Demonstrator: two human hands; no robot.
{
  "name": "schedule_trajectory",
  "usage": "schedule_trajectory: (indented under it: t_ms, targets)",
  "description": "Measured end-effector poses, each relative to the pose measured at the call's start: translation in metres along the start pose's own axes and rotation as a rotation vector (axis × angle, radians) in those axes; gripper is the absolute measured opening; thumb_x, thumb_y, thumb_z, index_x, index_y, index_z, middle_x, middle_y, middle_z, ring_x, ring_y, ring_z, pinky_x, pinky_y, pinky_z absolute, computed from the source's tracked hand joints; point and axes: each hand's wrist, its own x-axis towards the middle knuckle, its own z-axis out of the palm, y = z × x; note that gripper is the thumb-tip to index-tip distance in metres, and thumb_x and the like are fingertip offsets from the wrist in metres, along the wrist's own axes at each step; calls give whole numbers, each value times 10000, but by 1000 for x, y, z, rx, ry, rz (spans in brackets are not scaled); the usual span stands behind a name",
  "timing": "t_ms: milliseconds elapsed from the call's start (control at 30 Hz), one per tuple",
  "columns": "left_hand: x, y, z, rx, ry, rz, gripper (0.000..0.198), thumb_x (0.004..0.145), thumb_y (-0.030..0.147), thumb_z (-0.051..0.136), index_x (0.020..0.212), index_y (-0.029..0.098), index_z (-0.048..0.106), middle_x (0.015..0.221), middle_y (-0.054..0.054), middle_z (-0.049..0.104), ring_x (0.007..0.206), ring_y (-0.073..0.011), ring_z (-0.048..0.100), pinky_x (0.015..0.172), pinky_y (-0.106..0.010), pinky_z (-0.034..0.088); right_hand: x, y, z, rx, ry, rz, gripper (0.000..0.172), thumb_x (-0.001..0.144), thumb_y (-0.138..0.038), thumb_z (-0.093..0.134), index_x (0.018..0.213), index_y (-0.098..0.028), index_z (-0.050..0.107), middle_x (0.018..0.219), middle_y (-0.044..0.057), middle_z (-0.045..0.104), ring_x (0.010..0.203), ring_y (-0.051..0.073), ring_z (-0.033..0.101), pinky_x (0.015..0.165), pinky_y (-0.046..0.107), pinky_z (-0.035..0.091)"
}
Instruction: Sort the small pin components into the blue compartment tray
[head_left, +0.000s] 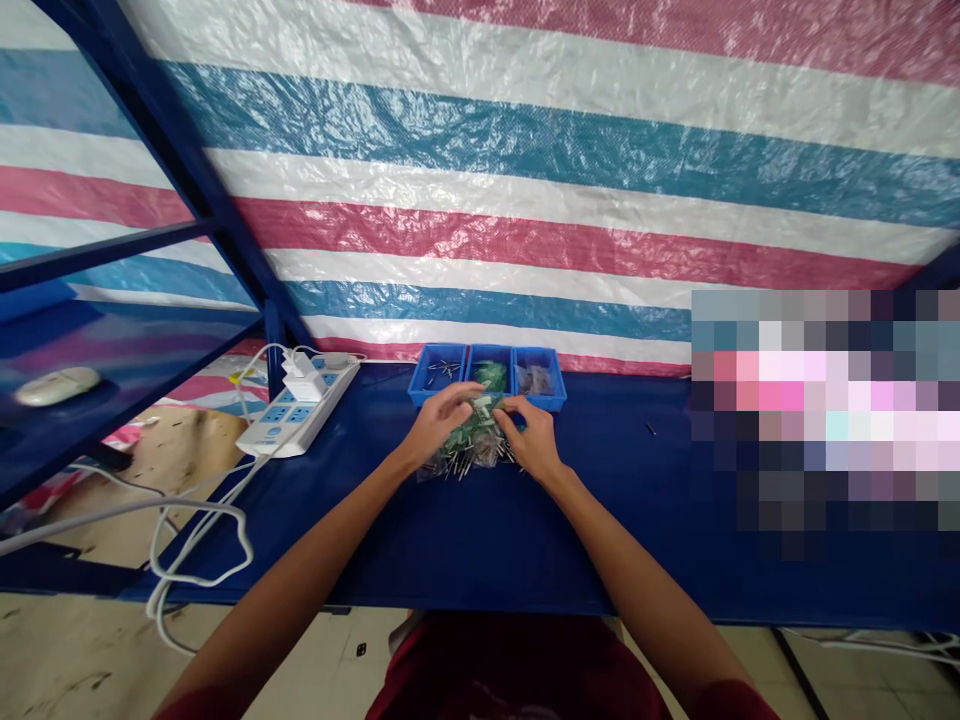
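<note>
Over a mixed pile on the blue table, my left hand and my right hand meet at a small green packet. The fingers of both hands are closed on its sides; what it contains is too small to make out. Beneath them lies the pile of thin, dark and silvery metal pieces with clear plastic bags. Just behind my hands stands a blue tray with three compartments. Metal pieces lie in its left compartment, green packets in the middle and clear bags in the right.
A white power strip with a plugged-in adapter and loose white cables occupies the table's left side. One small dark piece lies to the right. Behind the table hangs a striped plastic sheet. The far right is pixelated.
</note>
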Motion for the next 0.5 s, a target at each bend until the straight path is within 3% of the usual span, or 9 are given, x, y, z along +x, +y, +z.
schedule_trajectory:
  t_ms: [133, 200, 267, 367, 433, 500]
  targets:
    - [-3, -1, 0, 42, -45, -69, 377, 783, 469, 670, 960, 136, 651, 715, -32, 659, 602, -165, 623, 578, -272, 516, -3, -2, 3, 118, -35, 83, 255, 941, -342, 444, 1006, -198, 644, 680, 0, 643, 579, 140, 607, 648, 274, 522]
    - [-2, -1, 0, -17, -38, -103, 426, 788, 443, 675, 1098, 160, 601, 583, 25, 592, 461, -132, 571, 490, -246, 484, -3, -1, 2, 108, -29, 31, 318, 966, -303, 369, 1169, -212, 596, 847, 43, 671, 685, 145, 635, 696, 290, 537]
    - [-1, 0, -1, -77, -31, -122, 518, 781, 431, 691, 1209, 191, 525, 528, 61, 545, 394, -118, 538, 446, -228, 459, -2, -1, 1, 48, -27, -73, 346, 957, -280, 379, 1254, -232, 551, 1134, 103, 616, 907, 171, 636, 785, 326, 541]
    - [-1, 1, -1, -87, -39, -141, 508, 796, 454, 668, 1204, 193, 514, 536, 59, 547, 376, -111, 520, 429, -223, 443, -1, 0, 0, -39, -22, -193, 266, 932, -255, 443, 1126, -233, 623, 1264, 122, 539, 1126, 213, 561, 897, 374, 510]
    - [-1, 1, -1, 2, -14, -104, 414, 833, 476, 613, 1122, 181, 581, 615, 18, 591, 445, -117, 548, 466, -231, 460, -1, 1, 1, -44, 2, -207, 224, 938, -240, 438, 1009, -217, 649, 1181, 114, 601, 1127, 218, 565, 941, 388, 484]
    - [-2, 1, -1, 104, 24, -9, 382, 873, 504, 534, 1017, 169, 649, 822, -59, 649, 628, -151, 610, 548, -246, 493, 0, 1, 1, -31, 17, -164, 224, 946, -254, 431, 957, -206, 650, 1036, 91, 667, 1009, 205, 622, 910, 364, 496]
